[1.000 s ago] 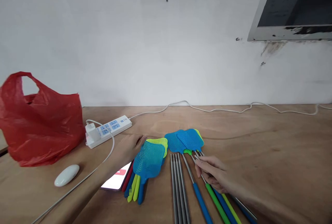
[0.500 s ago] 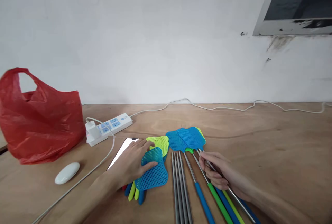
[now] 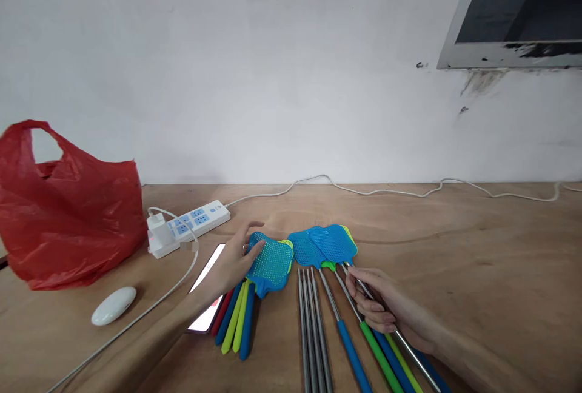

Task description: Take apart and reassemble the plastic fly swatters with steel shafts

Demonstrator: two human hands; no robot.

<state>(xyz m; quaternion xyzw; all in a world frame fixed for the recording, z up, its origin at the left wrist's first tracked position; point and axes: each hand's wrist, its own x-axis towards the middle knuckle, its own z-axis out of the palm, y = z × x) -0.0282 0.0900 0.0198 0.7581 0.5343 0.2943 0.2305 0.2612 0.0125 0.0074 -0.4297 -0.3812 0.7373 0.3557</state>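
My left hand (image 3: 236,256) pinches the edge of a blue mesh swatter head (image 3: 271,264) that lies over a yellow-green one, above a bunch of coloured handles (image 3: 235,320). My right hand (image 3: 379,305) is closed round a bare metal rod (image 3: 411,353) among swatters with blue and green grips (image 3: 364,356). Their blue heads (image 3: 324,244) are stacked just beyond my fingers. Several loose metal rods (image 3: 311,320) lie between my two hands.
A phone (image 3: 207,287) with a lit screen lies under my left wrist. A white power strip (image 3: 188,226), its cable (image 3: 386,191), a white mouse (image 3: 113,305) and a red plastic bag (image 3: 68,211) sit on the wooden table (image 3: 477,259). A wall rises behind.
My left hand slid the blue swatter head down toward me, then back up and away over the yellow-green one. My right hand shifted slightly on the rods.
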